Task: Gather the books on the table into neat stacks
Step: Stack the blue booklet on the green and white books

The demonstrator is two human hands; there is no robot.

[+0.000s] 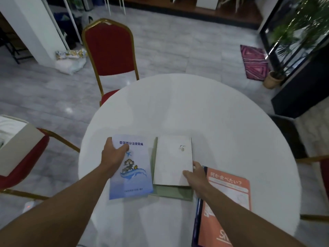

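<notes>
On the round white table (204, 111) lie several books. My left hand (113, 153) grips the upper left edge of a blue-and-white booklet (132, 175) with Chinese characters and a whale picture. Beside it, a white book (171, 161) lies on top of a pale green book (170, 192). My right hand (195, 174) holds the white book's lower right corner, thumb on the cover. An orange book (229, 198) with Japanese text lies at the right, on a dark blue book (195, 227), partly under my right forearm.
A red chair with a gold frame (108, 49) stands behind the table at the left. Another red chair (23, 163) at the left carries a white box (14, 141). A dark chair (292, 138) and a potted plant (274, 79) are at the right.
</notes>
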